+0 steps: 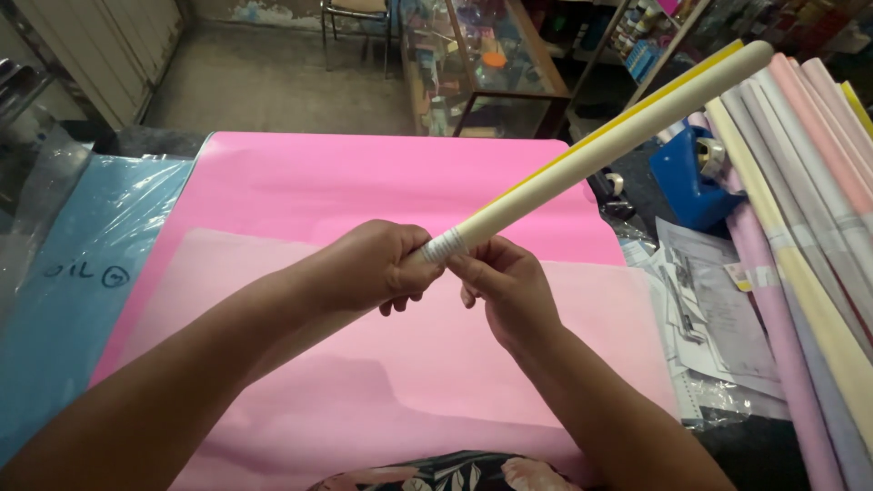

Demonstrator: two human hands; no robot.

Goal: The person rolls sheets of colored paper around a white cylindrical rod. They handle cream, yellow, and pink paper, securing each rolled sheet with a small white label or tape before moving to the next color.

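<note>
Roll (600, 150) of cream paper, yellow edge showing along its upper side, is being held up over the pink sheet (382, 182), slanting from my hands toward the sheet's far right corner and past it. I'm gripping the near end with my left hand (368, 268), fingers wrapped shut around the roll. A band of whitish tape or thread (446, 244) is sitting on the roll right at that hand's thumb side. My right hand (505, 286) is pinching at the band from below, fingertips (459, 264) closed together on it. Both hands are hovering above the middle of the pink sheet, not touching it. A paler pink sheet (300, 382) is lying on top of the pink sheet, nearer me. Left of the pink sheet a blue plastic-covered sheet (82, 300) is lying flat. Right of it, a stack of pastel rolled papers (809, 227) is lying, with loose printed papers (709, 309) and a blue tape dispenser (691, 177) between stack and sheet. Beyond the sheet's far edge a glass display case (482, 64) is standing on the floor.
</note>
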